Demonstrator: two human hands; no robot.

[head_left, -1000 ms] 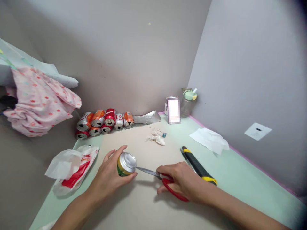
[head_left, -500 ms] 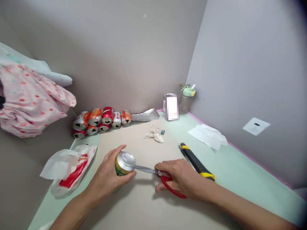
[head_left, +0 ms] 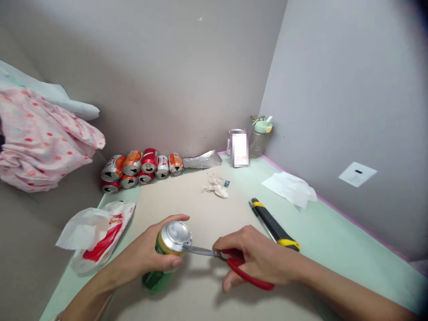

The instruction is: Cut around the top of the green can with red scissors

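Observation:
My left hand [head_left: 152, 252] is wrapped round a green and yellow drink can [head_left: 157, 281], bottom end up and tilted. Its bare silver base [head_left: 178, 235] faces me. In my right hand [head_left: 254, 256] is a pair of scissors [head_left: 249, 275] with red handles, my fingers around the loops. The grey blades point left, and their tip touches the can just below its silver rim. Whether the tip has gone through the metal cannot be made out.
Several empty drink cans [head_left: 149, 160] are stacked along the back wall beside a cut metal sheet [head_left: 202, 160]. A black and yellow utility knife [head_left: 274, 224] lies right of my hands. Crumpled tissue [head_left: 218, 191], white paper [head_left: 289, 188], a plastic bag [head_left: 100, 240] and a bottle [head_left: 261, 138] surround the work area.
The can has tilted and dropped slightly towards me, so more of its green side shows. My right hand and the scissors have shifted a little down and right, the tip staying at the rim.

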